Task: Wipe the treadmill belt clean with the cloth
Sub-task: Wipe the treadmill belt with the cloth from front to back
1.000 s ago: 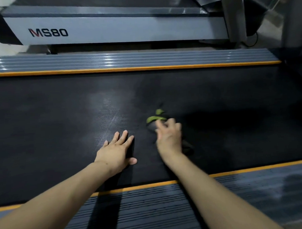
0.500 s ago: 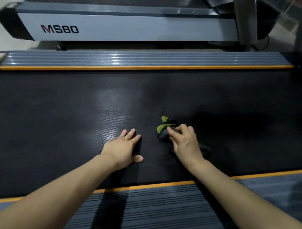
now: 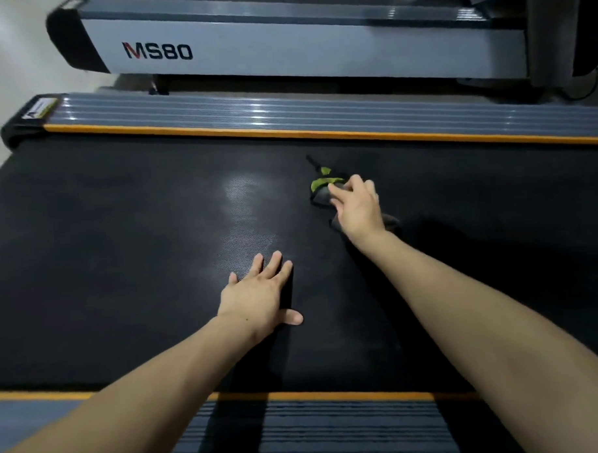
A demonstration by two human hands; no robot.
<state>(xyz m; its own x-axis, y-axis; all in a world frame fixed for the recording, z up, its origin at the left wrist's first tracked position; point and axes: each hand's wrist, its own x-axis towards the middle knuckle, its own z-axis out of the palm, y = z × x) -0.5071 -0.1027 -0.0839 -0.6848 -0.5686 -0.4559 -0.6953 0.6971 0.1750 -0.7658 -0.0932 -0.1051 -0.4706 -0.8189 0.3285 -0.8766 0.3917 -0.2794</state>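
The black treadmill belt [image 3: 121, 232] stretches across the view between two orange-edged side rails. A dark cloth with a green patch [image 3: 320, 188] lies bunched on the belt, toward the far rail. My right hand [image 3: 356, 207] rests on top of the cloth with fingers bent over it, pressing it to the belt; most of the cloth is hidden under the hand. My left hand [image 3: 262, 295] lies flat on the belt nearer to me, fingers spread and straight, holding nothing.
A grey ribbed side rail [image 3: 287, 113] with an orange stripe runs along the far edge, another [image 3: 331, 428] along the near edge. Beyond stands a second treadmill marked MS80 [image 3: 157, 51]. A pale sheen [image 3: 242, 208] shows on the belt's middle.
My right hand has pushed the cloth away from me across the belt toward the far rail. My left hand has stayed planted on the belt.
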